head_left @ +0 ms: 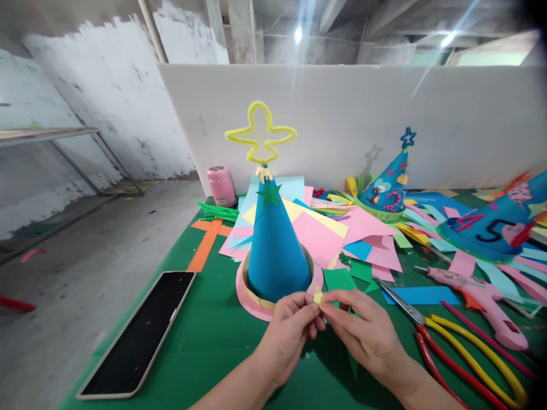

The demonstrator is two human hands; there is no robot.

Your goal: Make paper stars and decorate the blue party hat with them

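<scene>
A small piece of yellow paper (318,295) is pinched between the fingertips of my left hand (294,324) and my right hand (363,324). Both hands are closed, just in front of a blue paper cone hat (276,250). The hat stands upright with a pink brim (248,302) around its base. Near its tip sits a green paper star (270,195), and a yellow pipe-cleaner star (260,134) rises above the top. Green paper scraps (339,280) lie behind my right hand; the exact outline of the yellow piece is mostly covered by fingers.
A phone (139,336) lies at left on the green table (205,347). Scissors (421,319) and a pink glue gun (478,296) are at right. Coloured paper (316,233), a pink bottle (221,187) and decorated hats (384,188) stand or lie farther back, before a white board (333,119).
</scene>
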